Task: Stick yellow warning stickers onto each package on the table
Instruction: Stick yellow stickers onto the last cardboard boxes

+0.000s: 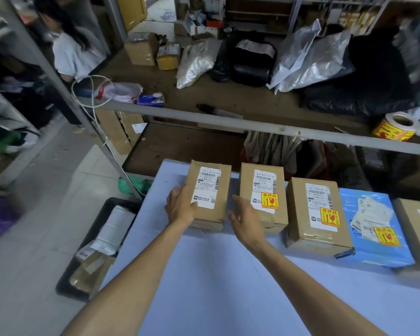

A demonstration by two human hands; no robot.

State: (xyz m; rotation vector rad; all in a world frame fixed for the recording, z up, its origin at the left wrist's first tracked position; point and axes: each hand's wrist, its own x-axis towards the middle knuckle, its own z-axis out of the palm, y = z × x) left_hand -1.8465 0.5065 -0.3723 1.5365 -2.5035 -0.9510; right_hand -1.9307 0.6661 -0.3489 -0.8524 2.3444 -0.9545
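1. Centre left on the table (216, 287): the left hand (181, 207) lies against the first box (210, 190), which bears only its white label. The fingers are fairly straight, not clamped.
2. The right hand (246, 219), fingers spread and holding nothing, is between that box and the second box (260, 175).
3. The second box, third box (298, 214) and blue mailer (374, 253) each carry a yellow sticker (269, 200).
4. Far right, on the shelf: the sticker roll (395, 129).
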